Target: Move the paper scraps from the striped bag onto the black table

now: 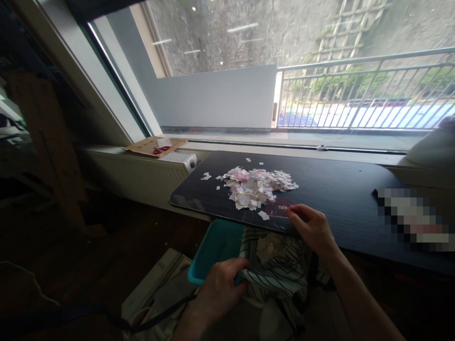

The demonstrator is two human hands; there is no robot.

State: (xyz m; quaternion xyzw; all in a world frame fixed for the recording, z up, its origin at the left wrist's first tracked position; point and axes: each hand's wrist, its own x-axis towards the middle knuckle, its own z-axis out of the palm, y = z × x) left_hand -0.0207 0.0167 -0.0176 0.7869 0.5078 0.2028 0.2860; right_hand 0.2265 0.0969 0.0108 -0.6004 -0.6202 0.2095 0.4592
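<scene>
A heap of small white and pinkish paper scraps (250, 189) lies on the dark table (337, 189). At the table's near edge, my right hand (314, 227) pinches a thin, see-through pink plastic piece (277, 208) with a curved edge, which lies beside the heap. Below that edge hangs a striped cloth bag (280, 279), its mouth held wide and more paper scraps (268, 248) inside. My left hand (223, 284) is closed on the bag's left rim. One loose scrap (263, 215) sits close to the plastic piece.
A teal plastic bin (213, 248) stands left of the bag, partly under the table. Red-handled scissors (161, 150) lie on brown cardboard (142, 146) by the radiator (170, 175). A blurred-out object (412, 215) is on the table at right. A window runs behind.
</scene>
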